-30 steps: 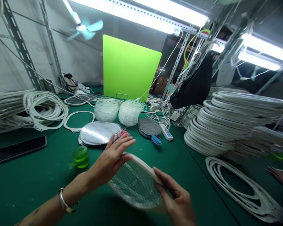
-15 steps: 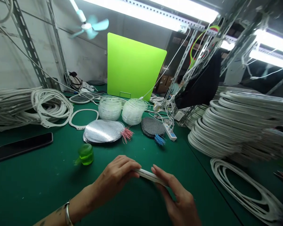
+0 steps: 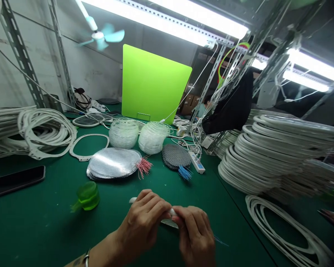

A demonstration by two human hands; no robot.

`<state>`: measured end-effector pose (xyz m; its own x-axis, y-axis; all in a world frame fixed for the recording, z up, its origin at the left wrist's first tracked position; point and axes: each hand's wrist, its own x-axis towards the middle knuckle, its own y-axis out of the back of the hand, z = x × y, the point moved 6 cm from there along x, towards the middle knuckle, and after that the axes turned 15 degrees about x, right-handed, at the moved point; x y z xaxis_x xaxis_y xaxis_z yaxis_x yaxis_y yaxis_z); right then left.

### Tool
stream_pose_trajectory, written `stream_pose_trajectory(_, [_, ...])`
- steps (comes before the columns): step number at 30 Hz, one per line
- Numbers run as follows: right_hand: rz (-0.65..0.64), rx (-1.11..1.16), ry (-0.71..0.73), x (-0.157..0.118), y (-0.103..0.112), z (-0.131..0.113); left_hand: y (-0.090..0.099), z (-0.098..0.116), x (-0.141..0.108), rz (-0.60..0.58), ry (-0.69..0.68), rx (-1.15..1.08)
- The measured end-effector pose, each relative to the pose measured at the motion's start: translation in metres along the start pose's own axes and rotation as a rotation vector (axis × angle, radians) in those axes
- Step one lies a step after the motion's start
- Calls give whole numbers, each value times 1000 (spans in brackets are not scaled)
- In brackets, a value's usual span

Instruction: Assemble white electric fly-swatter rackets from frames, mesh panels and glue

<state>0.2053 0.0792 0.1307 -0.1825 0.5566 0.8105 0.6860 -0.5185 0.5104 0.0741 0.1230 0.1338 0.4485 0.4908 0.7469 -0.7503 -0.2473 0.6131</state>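
The left hand [image 3: 140,222] and right hand [image 3: 195,235] gripped a white-rimmed mesh hoop [image 3: 169,223] closely, fingers curled — over a green work mat [image 3: 44,230], with stacked white hoops [image 3: 267,159] and a lime-green panel [image 3: 156,83] beyond.

Green panel [image 3: 153,83], slotted steel uprights [image 3: 20,55], ceiling fan [image 3: 98,37], fluorescent tubes [image 3: 167,16].

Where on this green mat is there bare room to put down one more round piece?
Bare mat lies right of your right hand, below the dark mesh disc. Another patch lies left of the green cup, below the phone. Crowded: around the power strip.
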Motion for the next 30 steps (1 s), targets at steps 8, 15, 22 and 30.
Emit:
stream_pose_trajectory(8, [-73,69,-133,-6,1,15,3,-32,-4,-78,196,-120])
stream_pose_trajectory(15, [-171,96,-334,-22,28,43,8,-70,-28,-228,507,-392])
stream_pose_trajectory(22, [-298,84,-402,-56,55,82,6,-73,-16,-200,496,-345])
stream_pose_trajectory(30, [14,762,-1267,-60,16,90,22,-70,-32,-28,869,-519])
